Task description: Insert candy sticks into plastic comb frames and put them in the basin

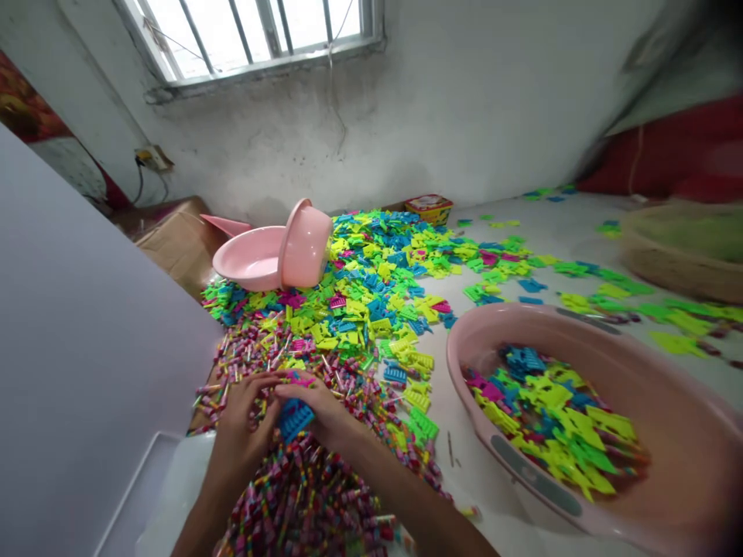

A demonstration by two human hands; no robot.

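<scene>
My right hand (322,410) is closed on a small blue comb-like plastic piece (295,418), low in the middle of the view. My left hand (244,422) meets it from the left, fingers pinched at the same piece; what those fingers hold is too small to make out. Both hands hover over a heap of thin multicoloured sticks (302,487). Behind the hands spreads a large pile of yellow, green, blue and pink plastic pieces (371,294).
A big pink basin (667,433) at the right holds assembled coloured pieces. Two smaller pink basins (279,255) lie tipped at the back left beside a cardboard box (174,244). A woven basket (685,247) stands far right. A pale panel (75,348) fills the left.
</scene>
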